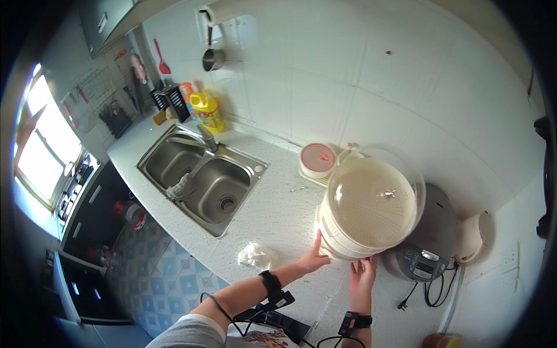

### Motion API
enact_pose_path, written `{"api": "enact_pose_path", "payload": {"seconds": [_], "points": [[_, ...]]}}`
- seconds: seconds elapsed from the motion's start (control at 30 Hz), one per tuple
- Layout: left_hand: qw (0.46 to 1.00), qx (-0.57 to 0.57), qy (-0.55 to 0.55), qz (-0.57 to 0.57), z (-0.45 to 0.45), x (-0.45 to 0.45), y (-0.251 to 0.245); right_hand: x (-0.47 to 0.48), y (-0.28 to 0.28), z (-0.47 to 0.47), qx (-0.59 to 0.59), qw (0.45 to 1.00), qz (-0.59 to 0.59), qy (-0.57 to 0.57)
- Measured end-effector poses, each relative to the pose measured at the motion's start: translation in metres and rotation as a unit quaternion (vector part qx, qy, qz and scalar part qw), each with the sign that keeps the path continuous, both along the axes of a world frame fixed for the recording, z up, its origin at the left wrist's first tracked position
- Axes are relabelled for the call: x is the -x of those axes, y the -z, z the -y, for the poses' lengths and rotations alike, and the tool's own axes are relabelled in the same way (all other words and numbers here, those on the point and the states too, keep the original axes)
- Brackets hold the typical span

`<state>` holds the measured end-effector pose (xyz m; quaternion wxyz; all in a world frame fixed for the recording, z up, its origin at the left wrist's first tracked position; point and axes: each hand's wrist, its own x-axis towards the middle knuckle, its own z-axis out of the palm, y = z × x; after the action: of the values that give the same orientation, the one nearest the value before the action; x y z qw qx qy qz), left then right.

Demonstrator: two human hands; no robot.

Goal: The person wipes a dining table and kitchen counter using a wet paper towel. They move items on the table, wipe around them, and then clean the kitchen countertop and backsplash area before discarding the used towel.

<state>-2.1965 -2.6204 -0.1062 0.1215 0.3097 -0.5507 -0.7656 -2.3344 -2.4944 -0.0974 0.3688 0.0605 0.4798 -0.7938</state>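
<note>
A stack of cream perforated plastic baskets (335,237) stands on the counter, with a clear domed lid (374,200) on its top. My left hand (314,257) touches the left side of the stack, its fingers spread. My right hand (364,274) is at the near underside of the stack, palm turned up and fingertips at the rim; whether it bears any weight is unclear. A crumpled white cloth (257,255) lies on the counter left of my left forearm.
A grey rice cooker (420,256) stands right of the stack, its plug (404,304) on the counter. Behind the stack is a round container with a translucent lid (318,158). The double steel sink (222,187), with a grey cloth (180,188) over its divider, is at left, near a yellow detergent jug (206,111).
</note>
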Motion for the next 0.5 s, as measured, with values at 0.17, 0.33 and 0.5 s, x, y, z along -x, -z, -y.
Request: {"api": "enact_pose_path", "payload": {"seconds": [0.17,0.33,0.5], "points": [[1.000,0.010,0.012,0.025,0.002,-0.006,-0.021,-0.005,0.007,-0.006,-0.037,0.999,-0.004,-0.008],[0.996,0.010,0.069,0.054,0.002,-0.039,-0.041,-0.026,0.020,-0.030,-0.100,0.994,-0.021,0.025],[0.953,-0.126,0.265,-0.079,-0.009,-0.135,-0.074,-0.081,0.016,-0.052,-0.113,0.994,-0.006,-0.003]]}}
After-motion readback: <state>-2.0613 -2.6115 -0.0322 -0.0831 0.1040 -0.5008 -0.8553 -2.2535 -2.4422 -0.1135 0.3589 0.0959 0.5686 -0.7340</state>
